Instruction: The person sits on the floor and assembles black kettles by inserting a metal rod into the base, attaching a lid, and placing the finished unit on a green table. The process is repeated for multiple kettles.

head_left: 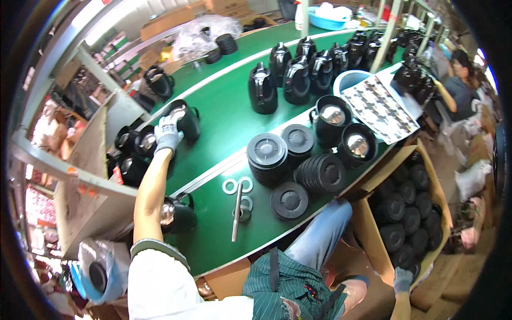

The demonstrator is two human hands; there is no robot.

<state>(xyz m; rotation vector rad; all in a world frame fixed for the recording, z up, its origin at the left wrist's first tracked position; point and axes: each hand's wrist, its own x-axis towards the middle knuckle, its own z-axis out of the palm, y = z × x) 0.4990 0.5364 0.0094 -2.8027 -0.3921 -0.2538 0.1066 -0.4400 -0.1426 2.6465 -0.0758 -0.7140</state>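
My left hand (169, 133), in a grey-and-white glove, reaches across the green bench and closes on the rim of a black jug (190, 124) with a shiny metal inside. At the lower right my gloved right hand (404, 280) is at the near corner of a cardboard carton (368, 234). Black round bases (410, 220) fill that carton, and my fingertips are against the nearest ones. Whether they grip one is hidden. Stacks of ribbed black discs (268, 152) stand on the bench between my arms, beside two upright black jugs (332, 118).
A metal rod (236, 218) and several pale rings (229, 186) lie near the bench's front. Another jug (181, 214) lies by my left forearm. Rows of black jugs (263, 90) stand farther back. A printed sheet (380, 106) covers a blue basin. A co-worker (463, 90) sits at far right.
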